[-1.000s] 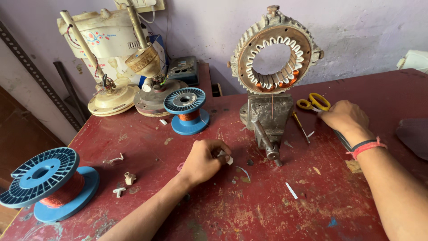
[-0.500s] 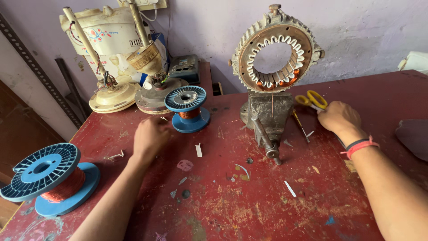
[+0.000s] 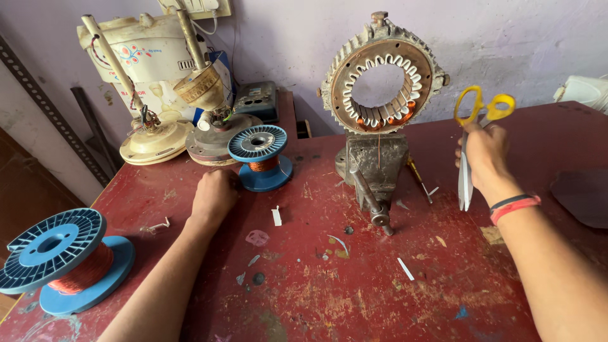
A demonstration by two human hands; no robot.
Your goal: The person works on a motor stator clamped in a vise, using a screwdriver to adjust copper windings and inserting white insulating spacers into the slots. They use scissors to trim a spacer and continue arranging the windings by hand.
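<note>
My right hand (image 3: 485,161) holds yellow-handled scissors (image 3: 472,136) lifted off the red table (image 3: 380,291), blades pointing down, to the right of a grey vise (image 3: 372,168). The vise clamps a round motor stator (image 3: 380,82) with white slot papers and copper winding. My left hand (image 3: 214,196) rests on the table with fingers curled, just left of a small blue spool of copper wire (image 3: 259,157). Whether it holds anything is hidden.
A large blue copper-wire spool (image 3: 60,259) lies at the table's left front edge. Fan parts and a cream casing (image 3: 158,69) crowd the back left corner. Paper scraps (image 3: 277,216) and debris litter the middle. A dark patch (image 3: 582,196) lies far right.
My right hand has picked the scissors up off the table and raised them. My left hand moved left from the middle of the table to beside the small spool.
</note>
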